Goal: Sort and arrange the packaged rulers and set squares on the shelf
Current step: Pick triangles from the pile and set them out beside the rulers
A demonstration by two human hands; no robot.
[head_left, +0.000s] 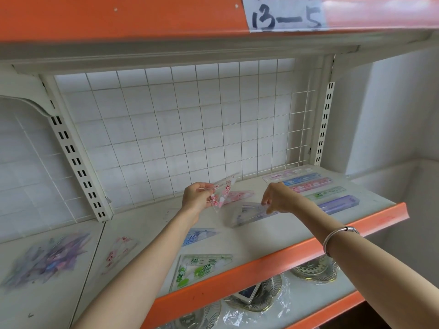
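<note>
While the left hand [197,198] pinches a pink set square packet [222,189] between thumb and curled fingers, tilted above the shelf [261,263], the right hand [280,198] pinches the upper edge of a purple set square packet [247,214] low over the board. Blur hides whether that packet touches the board. The two packets are near each other but apart. Just behind them a second pink packet [238,195] lies flat.

To the right, five packaged rulers lie side by side, back to front: a pale pink ruler [285,174], a blue ruler [301,179], a pink ruler [311,185], a green ruler [325,193] and a purple ruler [339,203] nearest the orange lip.

By the left forearm lie a blue set square packet [199,236] and, nearer the front, a green set square packet [204,269]. Further left a pink-printed packet [118,252] lies alone. At the far left sits a blurred heap of mixed packets [45,260].

A white wire grid [178,129] backs the shelf. A paper label [285,15] reading 13-5 is stuck on the shelf above. A silver bangle [337,236] circles the right wrist. Plastic-wrapped plates [259,295] sit on the shelf below.
</note>
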